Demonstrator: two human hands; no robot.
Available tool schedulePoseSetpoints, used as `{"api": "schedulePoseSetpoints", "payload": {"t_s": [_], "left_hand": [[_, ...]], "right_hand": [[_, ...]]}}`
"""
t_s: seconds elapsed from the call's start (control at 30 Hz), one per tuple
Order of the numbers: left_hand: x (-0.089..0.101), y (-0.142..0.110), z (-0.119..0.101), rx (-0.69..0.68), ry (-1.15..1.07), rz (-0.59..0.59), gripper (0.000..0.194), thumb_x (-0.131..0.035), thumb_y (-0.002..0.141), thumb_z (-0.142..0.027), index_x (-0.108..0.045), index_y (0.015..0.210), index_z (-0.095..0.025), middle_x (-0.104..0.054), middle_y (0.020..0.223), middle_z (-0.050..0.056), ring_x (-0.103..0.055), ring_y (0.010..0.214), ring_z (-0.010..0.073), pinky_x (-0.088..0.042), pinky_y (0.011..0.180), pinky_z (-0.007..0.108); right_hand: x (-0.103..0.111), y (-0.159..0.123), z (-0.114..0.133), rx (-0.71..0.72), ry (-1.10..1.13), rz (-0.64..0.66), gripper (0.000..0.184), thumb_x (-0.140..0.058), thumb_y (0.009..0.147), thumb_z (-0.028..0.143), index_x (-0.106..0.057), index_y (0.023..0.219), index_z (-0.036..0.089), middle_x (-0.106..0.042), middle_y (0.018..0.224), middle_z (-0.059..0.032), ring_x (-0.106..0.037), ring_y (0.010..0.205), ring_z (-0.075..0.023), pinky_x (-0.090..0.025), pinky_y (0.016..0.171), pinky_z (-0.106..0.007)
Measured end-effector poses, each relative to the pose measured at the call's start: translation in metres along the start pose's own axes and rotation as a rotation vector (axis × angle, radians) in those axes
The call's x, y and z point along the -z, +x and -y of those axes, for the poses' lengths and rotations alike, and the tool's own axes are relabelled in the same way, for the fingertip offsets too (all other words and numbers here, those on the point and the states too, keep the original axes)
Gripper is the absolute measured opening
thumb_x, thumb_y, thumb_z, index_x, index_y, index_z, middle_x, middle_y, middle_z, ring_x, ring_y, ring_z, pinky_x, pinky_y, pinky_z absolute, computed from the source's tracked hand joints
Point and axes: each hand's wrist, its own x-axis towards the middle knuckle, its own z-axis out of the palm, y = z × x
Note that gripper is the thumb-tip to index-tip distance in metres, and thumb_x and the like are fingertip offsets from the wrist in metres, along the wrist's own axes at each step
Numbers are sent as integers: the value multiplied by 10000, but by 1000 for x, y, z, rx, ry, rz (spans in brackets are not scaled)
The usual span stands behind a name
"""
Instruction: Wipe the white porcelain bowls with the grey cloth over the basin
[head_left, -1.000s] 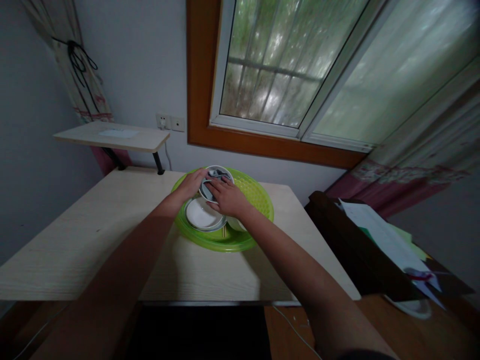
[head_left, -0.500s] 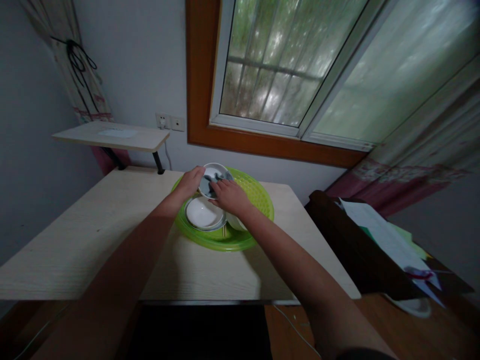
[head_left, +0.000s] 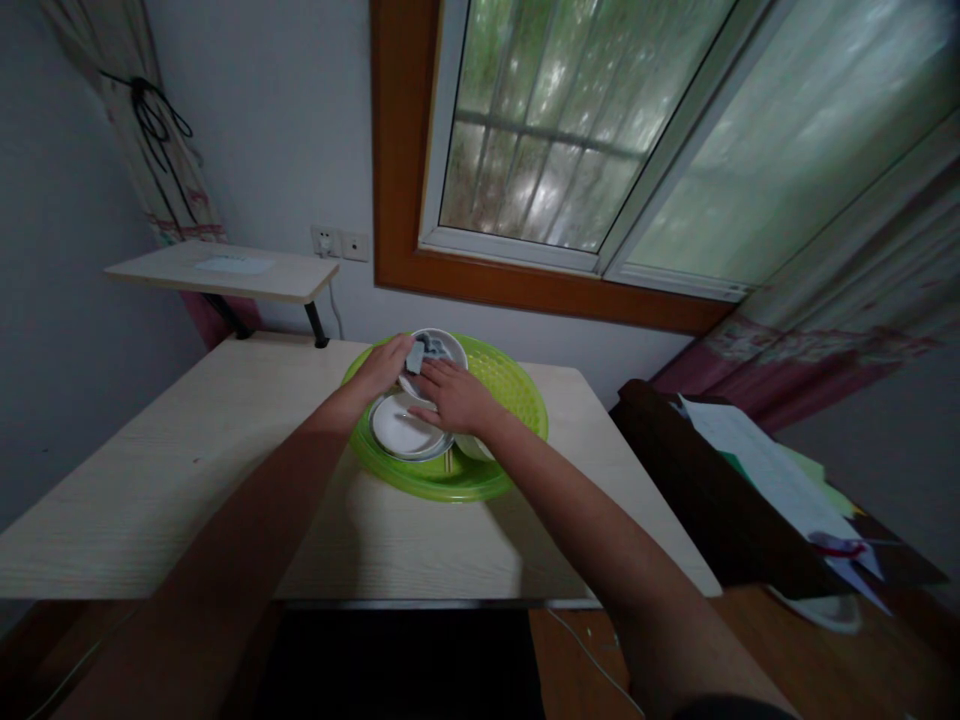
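Observation:
My left hand [head_left: 385, 364] grips the left rim of a white bowl [head_left: 457, 346], which is tilted toward me over the back of a green tray [head_left: 435, 490]. A grey-blue cloth [head_left: 416, 357] lies bunched inside the bowl. My right hand [head_left: 457, 397] presses its fingertips on the cloth, its thumb apart and over the front dish. That white dish [head_left: 401, 425] sits in the front left of the tray, apparently stacked on another. Under my right wrist another pale bowl [head_left: 472, 447] is partly hidden.
The green tray stands on a light wooden table [head_left: 225, 440]. A small raised shelf [head_left: 225, 272] is at the back left, below a wall socket [head_left: 326, 242]. A window [head_left: 555, 130] is behind. Papers [head_left: 772, 480] lie on a dark piece of furniture at right.
The cloth has shifted and bunched toward the upper left of the bowl. My right hand's thumb has spread down over the front dish. My left hand keeps its hold.

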Motion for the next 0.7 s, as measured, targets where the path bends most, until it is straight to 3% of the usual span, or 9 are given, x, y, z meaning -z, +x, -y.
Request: {"api": "schedulePoseSetpoints", "payload": {"t_s": [0.1,0.23,0.4,0.53,0.7], "left_hand": [[-1,-1,0,-29,-35,13,435,-308,977,-511,-620,946,-210,-701,1014,76,-613,951,205,-483,917,331],[0,0,-1,-10,-20,6,443,-315,975,-524,-627,935,-213,-708,1003,76,-616,946,211,-484,905,331],[2,-1,-5,32,7,-52,442,-309,977,-511,-624,911,-208,-712,989,85,-616,928,221,-481,888,341],[4,-3,-8,44,23,-78,449,-307,977,-524,-619,892,-212,-707,959,79,-607,899,223,-477,866,337],[2,-2,-2,22,50,-66,429,-301,981,-501,-608,873,-222,-702,947,71,-599,886,217,-476,881,328]], "right_hand": [[2,0,-1,-66,-45,2,696,-583,962,560,-495,1486,110,-505,1531,-187,-411,1448,-342,-283,1227,-516],[6,1,-1,-160,-103,15,737,-689,896,519,-503,1464,88,-524,1504,-196,-489,1340,-363,-408,1114,-492],[14,5,5,-209,-165,61,522,-675,916,502,-671,1209,70,-678,1204,-214,-583,1144,-339,-448,984,-466],[16,7,6,-140,-168,85,355,-631,963,434,-737,1043,104,-726,1057,-175,-621,1059,-309,-422,960,-449],[12,3,-2,34,-40,102,245,-582,989,275,-735,1138,154,-746,1086,-118,-655,1031,-258,-440,930,-396]]}}
